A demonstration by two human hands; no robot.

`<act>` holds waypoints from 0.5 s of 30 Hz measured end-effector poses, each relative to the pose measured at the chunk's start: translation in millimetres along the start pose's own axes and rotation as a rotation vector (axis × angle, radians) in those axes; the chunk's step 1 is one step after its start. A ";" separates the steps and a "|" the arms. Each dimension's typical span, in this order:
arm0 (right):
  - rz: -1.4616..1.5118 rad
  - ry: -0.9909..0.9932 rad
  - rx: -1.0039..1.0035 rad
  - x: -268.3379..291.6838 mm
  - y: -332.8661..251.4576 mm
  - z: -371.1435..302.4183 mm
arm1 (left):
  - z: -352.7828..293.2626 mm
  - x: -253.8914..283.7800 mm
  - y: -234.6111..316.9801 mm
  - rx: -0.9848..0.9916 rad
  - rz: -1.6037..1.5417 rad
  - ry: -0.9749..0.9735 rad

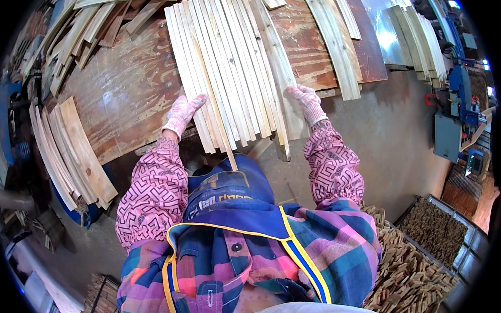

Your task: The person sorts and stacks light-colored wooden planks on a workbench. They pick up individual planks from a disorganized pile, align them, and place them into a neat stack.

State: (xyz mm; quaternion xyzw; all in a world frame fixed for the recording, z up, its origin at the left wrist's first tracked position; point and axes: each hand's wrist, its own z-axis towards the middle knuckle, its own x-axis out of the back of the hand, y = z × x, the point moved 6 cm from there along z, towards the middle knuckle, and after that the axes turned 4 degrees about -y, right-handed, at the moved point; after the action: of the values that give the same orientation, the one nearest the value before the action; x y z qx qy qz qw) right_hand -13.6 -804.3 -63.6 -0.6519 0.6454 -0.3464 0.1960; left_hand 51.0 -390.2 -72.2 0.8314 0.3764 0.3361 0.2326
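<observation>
A row of long, pale wooden strips (225, 69) lies side by side on the worn plywood table, with the near ends reaching past its front edge. One narrow strip (223, 132) juts out further toward my apron. My left hand (185, 112), in a pinkish knit glove, is closed on the row's left edge, fingers over the outer strips. On the right, my gloved right hand (307, 103) has its fingers curled at the edge of a wider greyish board (280, 61), which lies along the row's right side. The undersides of both hands are hidden.
Loose boards (86, 35) are heaped at the far left, and stacked planks (74, 154) stand at the left. More boards (335, 48) lie on the table (121, 100) at right. A blue machine (461, 105) stands far right, above bins of small wood pieces (414, 272).
</observation>
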 end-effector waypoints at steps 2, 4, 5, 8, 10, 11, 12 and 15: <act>-0.279 0.129 0.050 10.4 -22.1 -10.9 | 3.5 0.9 4.7 -0.081 0.045 0.032; -0.476 0.229 0.013 21.1 -39.5 -36.3 | -11.0 9.9 4.6 -0.096 0.243 0.315; -0.575 0.235 0.018 28.8 -35.7 -41.0 | -19.2 12.0 12.5 -0.106 0.340 0.453; -0.772 0.365 0.382 29.0 -27.5 -70.0 | -36.6 15.6 45.9 -0.372 0.265 0.502; -0.834 0.370 0.580 5.0 -46.5 -105.7 | -44.5 10.8 75.1 -0.473 0.186 0.500; -0.840 0.382 0.759 -1.7 -50.1 -116.2 | -55.0 13.2 100.6 -0.437 0.099 0.436; -0.839 0.396 0.935 -8.3 -47.5 -122.9 | -62.3 14.8 123.0 -0.406 0.014 0.369; -0.929 0.342 1.222 -46.2 -62.9 -144.2 | -26.3 37.6 104.7 -0.709 -0.765 0.344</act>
State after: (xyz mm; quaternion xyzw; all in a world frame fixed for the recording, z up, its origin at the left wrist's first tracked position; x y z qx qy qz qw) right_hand -67.5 -725.8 69.9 -0.5694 0.0229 -0.7819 0.2529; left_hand 99.3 -420.9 26.7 0.4389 0.5482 0.4648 0.5393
